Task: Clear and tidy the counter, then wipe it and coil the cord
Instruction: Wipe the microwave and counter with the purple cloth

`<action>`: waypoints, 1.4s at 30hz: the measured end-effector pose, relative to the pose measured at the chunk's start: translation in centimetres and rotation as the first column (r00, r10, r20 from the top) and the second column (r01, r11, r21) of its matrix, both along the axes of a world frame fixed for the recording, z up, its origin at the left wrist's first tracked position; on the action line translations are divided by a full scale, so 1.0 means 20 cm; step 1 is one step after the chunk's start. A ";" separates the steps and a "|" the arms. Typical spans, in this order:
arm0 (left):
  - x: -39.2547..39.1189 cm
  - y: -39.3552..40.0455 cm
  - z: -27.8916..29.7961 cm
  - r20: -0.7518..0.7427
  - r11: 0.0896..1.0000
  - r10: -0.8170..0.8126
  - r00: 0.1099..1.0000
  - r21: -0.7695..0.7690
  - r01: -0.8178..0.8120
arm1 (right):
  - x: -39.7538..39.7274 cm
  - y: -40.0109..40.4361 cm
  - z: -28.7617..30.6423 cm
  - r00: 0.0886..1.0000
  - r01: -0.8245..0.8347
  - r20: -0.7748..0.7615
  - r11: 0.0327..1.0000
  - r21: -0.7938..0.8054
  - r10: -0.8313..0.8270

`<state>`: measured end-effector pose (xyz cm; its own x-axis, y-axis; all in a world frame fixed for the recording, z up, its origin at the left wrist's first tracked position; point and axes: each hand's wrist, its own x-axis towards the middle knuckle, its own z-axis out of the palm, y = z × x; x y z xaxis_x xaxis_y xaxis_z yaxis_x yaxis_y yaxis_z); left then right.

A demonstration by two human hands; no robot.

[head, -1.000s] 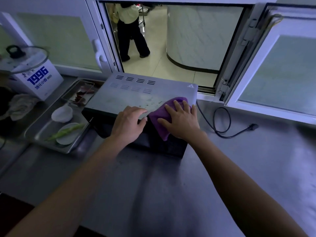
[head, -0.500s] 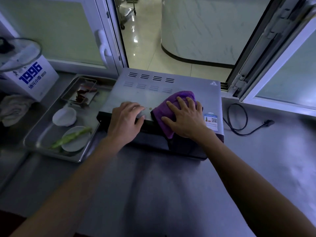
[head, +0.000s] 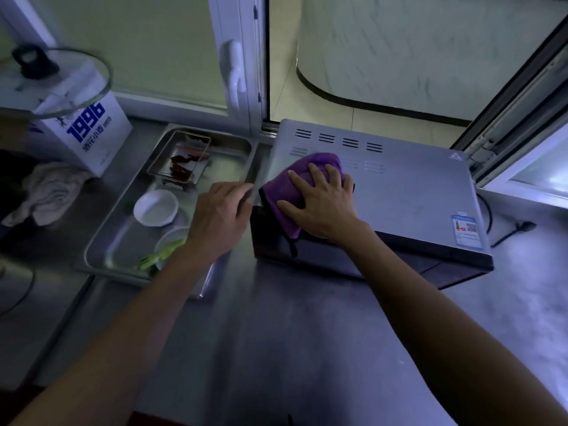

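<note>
1. My right hand lies flat with fingers spread, pressing the purple cloth onto the oven top near its left edge.
2. My left hand hangs just left of the oven's corner, fingers loosely curled, holding nothing.
3. Under my left hand sits the metal tray.
4. The cord lies far right of my right hand, beyond the oven.

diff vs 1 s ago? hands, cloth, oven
The right hand slid the purple cloth leftward across the grey metal oven top, from its right front area to the left edge. The left hand came off the top to the oven's left side. Right palm stays flat on the cloth; steel tray unchanged.
</note>
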<state>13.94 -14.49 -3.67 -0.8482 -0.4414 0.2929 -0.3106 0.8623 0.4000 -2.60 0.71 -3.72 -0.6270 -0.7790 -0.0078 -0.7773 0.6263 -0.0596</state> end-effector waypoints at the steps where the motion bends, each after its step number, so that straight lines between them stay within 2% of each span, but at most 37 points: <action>1: 0.01 -0.02 -0.01 0.005 1.000 -0.004 1.000 0.012 0.004 | 0.02 -0.04 0.00 1.000 0.005 0.000 1.000 -0.002 -0.005; 8: 0.04 -0.11 -0.07 0.021 0.997 -0.002 1.000 0.081 0.001 | 0.01 -0.22 0.02 0.996 0.081 0.022 0.997 0.004 -0.081; 16: -0.05 -0.03 -0.03 -0.014 0.995 -0.086 0.996 0.042 0.086 | -0.09 -0.24 0.04 0.984 0.164 0.066 0.986 0.016 -0.165; 24: -0.17 0.20 0.06 0.039 0.987 -0.158 0.987 -0.022 0.159 | -0.25 0.23 0.04 0.959 0.271 0.079 0.962 0.020 -0.272; 34: -0.52 0.77 0.09 0.144 0.948 -0.290 0.946 -0.095 0.305 | -0.39 0.97 0.05 0.904 0.424 0.064 0.906 0.002 -0.423; 42: -0.72 0.98 0.08 0.224 0.939 -0.290 0.930 -0.124 0.322 | -0.48 1.15 0.04 0.883 0.468 0.056 0.884 -0.013 -0.466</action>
<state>-0.37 5.13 -1.99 -0.9825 -0.1136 0.1475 -0.0811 0.9744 0.2098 -12.24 23.67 -2.97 -0.9175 -0.3965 -0.0322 -0.3909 0.9137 -0.1112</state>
